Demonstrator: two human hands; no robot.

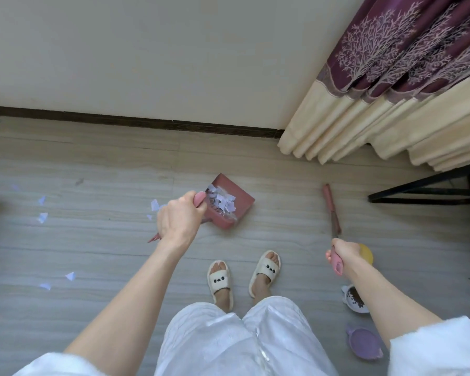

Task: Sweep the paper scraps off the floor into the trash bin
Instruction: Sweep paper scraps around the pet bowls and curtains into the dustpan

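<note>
2 hands grasp tools: left hand (pixel 178 219) holds the pink plastic dustpan (pixel 229 203) of scraps, right hand (pixel 343 253) the pink broom (pixel 333 213); loose white paper scraps (pixel 42 217) lie leftward, nearer the left, bin possibly there.

The pink long-handled plastic dustpan (pixel 228 210) looks smooth and faintly glossy just beyond the left hand's (pixel 178 221) grip, and the torn white paper scraps (pixel 221 200) heaped in it are matt and crumpled. The slim pink plastic broom handle (pixel 333 213) running on past the right hand's (pixel 343 253) grip has the same smooth finish, while the pale grey wood-grain floor (pixel 106 240) under both is matt with a soft sheen. Up beyond the right grip, the maroon and cream cloth curtain (pixel 391 90) hangs in soft folds, its woven branch pattern slightly lustrous.
</note>
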